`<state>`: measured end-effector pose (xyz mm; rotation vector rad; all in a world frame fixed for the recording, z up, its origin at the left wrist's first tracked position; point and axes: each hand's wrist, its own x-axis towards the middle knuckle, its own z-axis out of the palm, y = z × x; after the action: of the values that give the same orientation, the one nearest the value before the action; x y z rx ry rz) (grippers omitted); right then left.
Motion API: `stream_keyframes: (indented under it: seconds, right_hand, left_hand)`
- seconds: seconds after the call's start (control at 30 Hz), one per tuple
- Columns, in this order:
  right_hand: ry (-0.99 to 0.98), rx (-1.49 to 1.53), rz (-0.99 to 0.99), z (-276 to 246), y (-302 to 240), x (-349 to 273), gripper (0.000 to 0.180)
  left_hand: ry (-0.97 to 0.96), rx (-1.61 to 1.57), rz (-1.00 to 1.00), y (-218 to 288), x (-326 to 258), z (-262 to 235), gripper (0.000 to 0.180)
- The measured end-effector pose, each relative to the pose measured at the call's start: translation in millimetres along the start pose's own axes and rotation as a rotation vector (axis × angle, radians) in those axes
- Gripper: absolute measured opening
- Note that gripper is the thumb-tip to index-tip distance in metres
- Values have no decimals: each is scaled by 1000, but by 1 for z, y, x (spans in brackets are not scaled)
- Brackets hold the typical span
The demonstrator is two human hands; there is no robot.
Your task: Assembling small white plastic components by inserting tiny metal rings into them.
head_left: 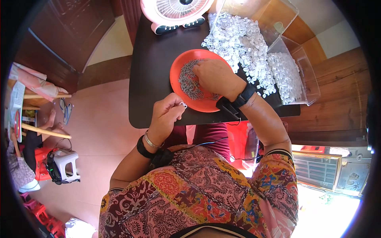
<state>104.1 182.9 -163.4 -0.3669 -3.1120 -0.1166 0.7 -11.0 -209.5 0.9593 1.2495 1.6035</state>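
Here left hand pinches one small white piece; right hand, grip unclear, digs in one orange plate of countless grey screws.

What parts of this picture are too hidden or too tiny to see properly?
- Head view: the right hand covers part of the orange plate, so its fingertips and any grey piece they touch are hidden.
- The small white part pinched by the left hand is too small to show its shape.
- The pink fan is cut off by the top edge.
- The clear bin of white pieces blurs into one mass.
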Motion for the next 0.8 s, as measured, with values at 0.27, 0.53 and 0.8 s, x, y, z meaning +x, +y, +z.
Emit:
stream_keyframes:
  seconds: [0.27,0.53,0.8]
  right_hand:
    - [223,560,118,-16,5,-34,18]
    - [300,1468,379,-16,-23,-91,11]
    - [373,1646,361,-17,-62,-99,14]
  left_hand:
    - [21,-7,-32,2,0,2,8]
    - [-47,-19,13,23,-5,28,11]
    - [-72,103,52,28,-5,44,11]
